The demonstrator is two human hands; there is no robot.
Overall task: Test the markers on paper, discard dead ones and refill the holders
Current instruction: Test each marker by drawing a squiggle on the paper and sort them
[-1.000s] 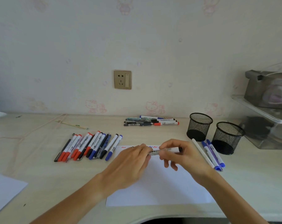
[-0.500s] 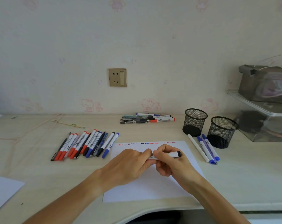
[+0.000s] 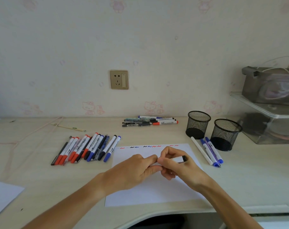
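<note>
Over the white test paper [image 3: 150,192], my right hand [image 3: 178,166] grips a white marker with a black end [image 3: 180,159]. My left hand [image 3: 137,169] pinches the marker's other end, which my fingers hide. Red, black and blue squiggles [image 3: 148,146] run along the paper's top edge. A row of several red, black and blue markers [image 3: 85,149] lies left of the paper. Three markers [image 3: 208,151] lie right of it, beside two black mesh holders [image 3: 198,123] [image 3: 225,133]. Another small pile of markers [image 3: 150,121] sits by the wall.
A clear plastic shelf [image 3: 266,123] with a grey pouch [image 3: 271,85] on top stands at the right. A second white sheet [image 3: 3,195] lies at the front left. A thin stick [image 3: 69,127] and a pale cord [image 3: 33,133] lie on the desk's left. The desk edge curves inward at the front.
Both hands have pulled back toward me over the paper, still holding the marker between them. The camera has tilted up a little.
</note>
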